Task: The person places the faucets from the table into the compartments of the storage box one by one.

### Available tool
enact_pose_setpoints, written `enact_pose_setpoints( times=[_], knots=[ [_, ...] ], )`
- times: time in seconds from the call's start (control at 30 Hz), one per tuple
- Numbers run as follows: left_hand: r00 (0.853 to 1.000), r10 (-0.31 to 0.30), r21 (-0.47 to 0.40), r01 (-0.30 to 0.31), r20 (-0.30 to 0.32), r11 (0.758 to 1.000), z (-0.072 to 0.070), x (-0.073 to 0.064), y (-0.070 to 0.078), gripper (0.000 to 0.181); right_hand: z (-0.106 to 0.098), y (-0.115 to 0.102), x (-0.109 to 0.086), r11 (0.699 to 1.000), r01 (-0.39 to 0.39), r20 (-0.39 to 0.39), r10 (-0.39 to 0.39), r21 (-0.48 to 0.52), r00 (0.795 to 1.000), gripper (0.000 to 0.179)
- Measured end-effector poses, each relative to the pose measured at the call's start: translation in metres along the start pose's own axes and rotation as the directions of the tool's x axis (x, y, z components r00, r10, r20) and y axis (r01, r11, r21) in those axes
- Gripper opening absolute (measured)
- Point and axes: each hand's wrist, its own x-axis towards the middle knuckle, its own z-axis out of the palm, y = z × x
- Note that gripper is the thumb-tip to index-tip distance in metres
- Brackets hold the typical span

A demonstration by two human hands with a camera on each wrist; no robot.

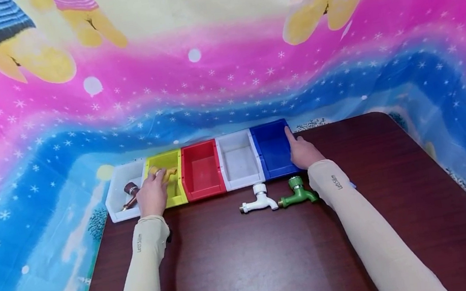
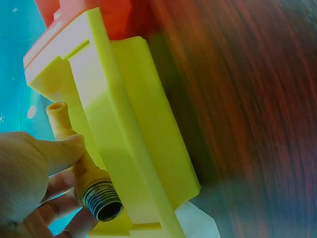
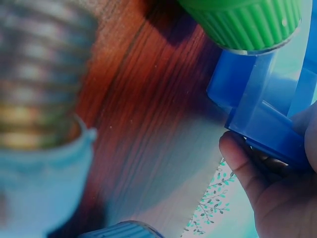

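My left hand (image 1: 152, 194) pinches a yellow faucet (image 2: 86, 171) between thumb and fingers, over the yellow bin (image 1: 173, 193). The faucet's dark threaded end faces the camera in the left wrist view. At the far right of the bin row, my right hand (image 1: 304, 153) grips the side wall of the blue bin (image 1: 274, 152), thumb along its rim. In front of the bins lie a white faucet (image 1: 261, 202) and a green faucet (image 1: 298, 197), side by side on the table. A bronze-coloured faucet (image 1: 132, 192) rests in the leftmost white bin (image 1: 114, 202), partly behind my left hand.
Between the yellow and blue bins stand a red bin (image 1: 202, 169) and another white bin (image 1: 240, 162), all in one row. The dark wood table (image 1: 249, 262) carries them. A printed cloth (image 1: 222, 67) hangs close behind the row.
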Motion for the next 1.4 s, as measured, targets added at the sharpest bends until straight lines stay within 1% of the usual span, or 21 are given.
enact_pose_setpoints(
  times=[0.17, 0.37, 0.53, 0.63, 0.73, 0.83, 0.97, 1.2, 1.4],
  knots=[
    [1.0, 0.009, -0.004, -0.009, 0.002, 1.0, 0.004, -0.001, -0.002, 0.044, -0.001, 0.0, 0.0, 1.0, -0.003, 0.003, 0.003, 0.007, 1.0, 0.09],
    [1.0, 0.024, 0.024, -0.024, 0.0, 0.999, 0.008, -0.002, -0.003, 0.044, -0.001, -0.002, -0.002, 1.0, -0.005, 0.012, 0.005, 0.007, 1.0, 0.089],
    [0.999, 0.04, 0.047, -0.04, 0.01, 0.998, 0.008, -0.002, -0.004, 0.043, 0.0, -0.005, -0.007, 1.0, -0.008, 0.008, 0.008, 0.026, 1.0, 0.088],
    [0.999, 0.039, 0.06, -0.041, 0.022, 0.997, 0.008, -0.003, -0.005, 0.043, 0.002, -0.005, -0.01, 1.0, -0.012, 0.024, 0.011, 0.024, 1.0, 0.087],
    [0.999, 0.035, 0.062, -0.038, 0.042, 0.997, 0.011, -0.003, -0.004, 0.043, 0.002, -0.005, -0.011, 1.0, -0.014, 0.018, 0.014, 0.013, 1.0, 0.086],
    [0.998, 0.02, 0.061, -0.024, 0.066, 0.998, 0.013, -0.002, -0.003, 0.043, 0.0, -0.005, -0.01, 1.0, -0.014, 0.003, 0.014, 0.006, 1.0, 0.087],
    [0.997, 0.0, 0.077, -0.007, 0.081, 0.997, 0.015, 0.0, -0.004, 0.042, -0.001, -0.005, -0.007, 1.0, 0.001, 0.005, -0.001, 0.02, 1.0, 0.088],
    [0.997, 0.028, 0.081, -0.034, 0.075, 0.996, 0.016, 0.001, -0.006, 0.039, -0.001, -0.004, -0.006, 1.0, 0.027, -0.022, -0.027, -0.007, 0.999, 0.085],
    [0.994, 0.009, 0.088, -0.019, 0.11, 0.996, 0.014, 0.002, -0.003, 0.04, 0.0, -0.004, -0.007, 1.0, 0.014, -0.018, -0.014, 0.004, 1.0, 0.084]
  ],
)
